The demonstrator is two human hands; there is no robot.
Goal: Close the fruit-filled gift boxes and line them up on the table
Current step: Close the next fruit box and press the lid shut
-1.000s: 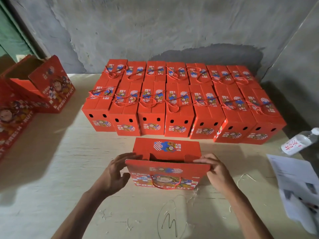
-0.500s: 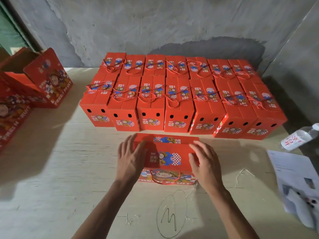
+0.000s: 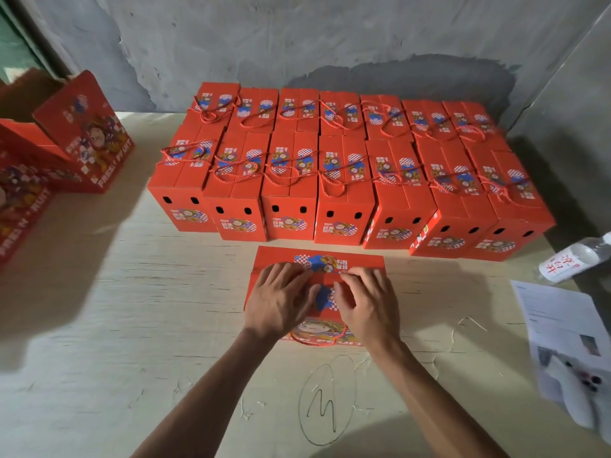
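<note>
On the table [image 3: 132,325], front and centre, sits the red box [image 3: 281,256] with both flaps folded down. Left hand [image 3: 281,299] lies flat on top, fingers straight and spread, pressing the lid. Right hand [image 3: 368,304] presses beside it, fingers slightly bent at the flap seam, gripping nothing. Just behind, two rows of closed boxes [image 3: 344,193] stand against the wall, rope handles on top. Open boxes [image 3: 66,143] wait far left; bottle [image 3: 575,259] and papers [image 3: 568,342] lie right.
</note>
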